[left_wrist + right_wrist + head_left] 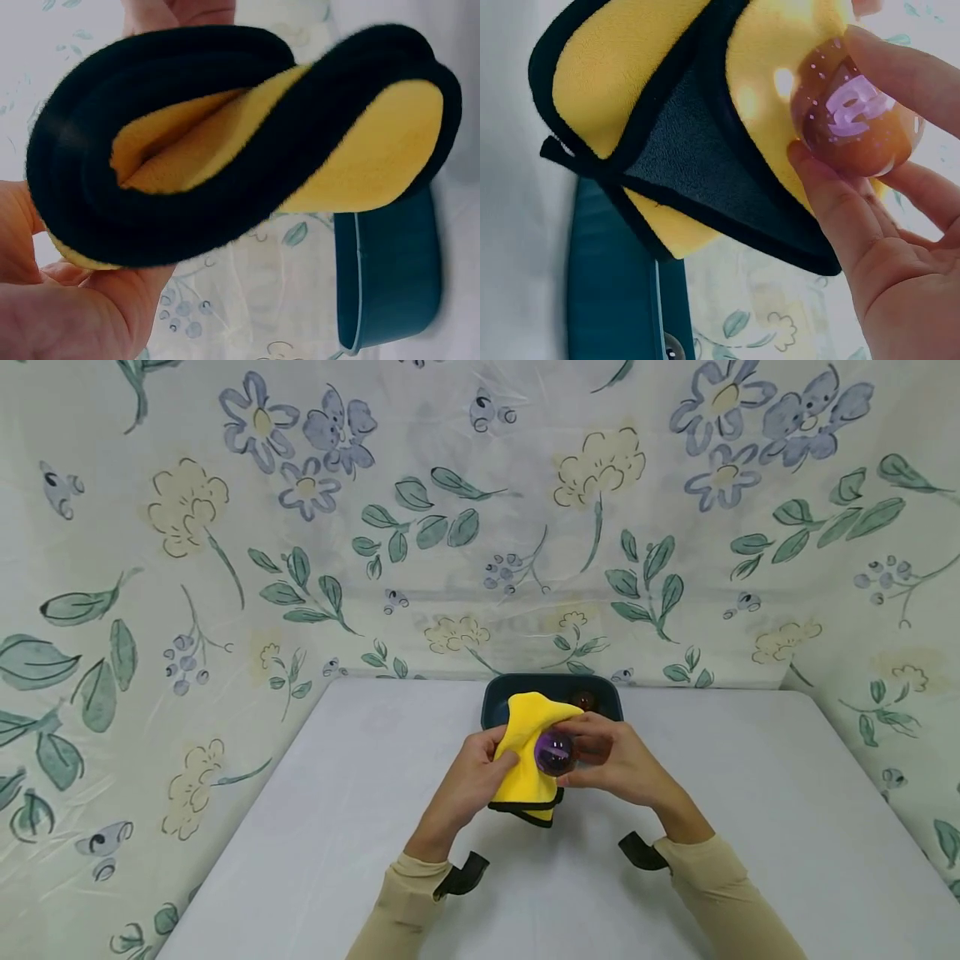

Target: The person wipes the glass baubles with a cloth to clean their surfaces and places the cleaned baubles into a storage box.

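Plain pale grey counter (315, 793), matte top, far edge butting right up against the backdrop. All around it hangs a cream floral sheet (225, 568), printed with blue flowers, yellowish blooms and green leaves, a bit wrinkly and glossy. It wraps the back and both sides, folding in at the counter's far corners. Lighting's soft and even.

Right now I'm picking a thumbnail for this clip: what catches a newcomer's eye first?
The bright yellow cloth with black edging, held mid-table by the left hand. Against it, the right hand pinches a small glossy ball with purple inside. Behind them sits a dark teal tray.
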`<control>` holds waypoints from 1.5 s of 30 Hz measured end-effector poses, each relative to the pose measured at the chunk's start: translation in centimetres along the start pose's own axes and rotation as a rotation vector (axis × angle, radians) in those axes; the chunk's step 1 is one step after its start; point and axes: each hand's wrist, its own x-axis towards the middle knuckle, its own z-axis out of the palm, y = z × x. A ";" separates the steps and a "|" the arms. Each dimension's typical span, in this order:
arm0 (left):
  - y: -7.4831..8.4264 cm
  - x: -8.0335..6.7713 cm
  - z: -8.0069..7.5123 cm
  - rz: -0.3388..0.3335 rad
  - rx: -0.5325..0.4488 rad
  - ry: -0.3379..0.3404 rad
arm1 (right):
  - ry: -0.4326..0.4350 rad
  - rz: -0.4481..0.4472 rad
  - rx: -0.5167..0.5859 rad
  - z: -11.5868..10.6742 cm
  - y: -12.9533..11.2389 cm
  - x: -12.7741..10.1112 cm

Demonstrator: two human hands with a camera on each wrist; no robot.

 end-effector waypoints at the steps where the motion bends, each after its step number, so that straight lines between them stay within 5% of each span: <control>1: 0.0 0.0 0.0 -0.001 -0.002 -0.007 | 0.004 -0.009 0.005 0.0 0.0 0.0; 15: 0.1 0.0 -0.2 -0.033 -0.034 -0.064 | 0.120 -0.068 -0.035 0.2 -0.1 -0.2; 26: 0.2 -0.1 0.2 -0.043 -0.056 -0.031 | 0.194 -0.086 -0.116 -0.1 0.6 0.2; 45: 0.4 -0.3 0.4 -0.012 -0.081 0.021 | 0.133 0.005 -0.155 -0.5 1.1 0.3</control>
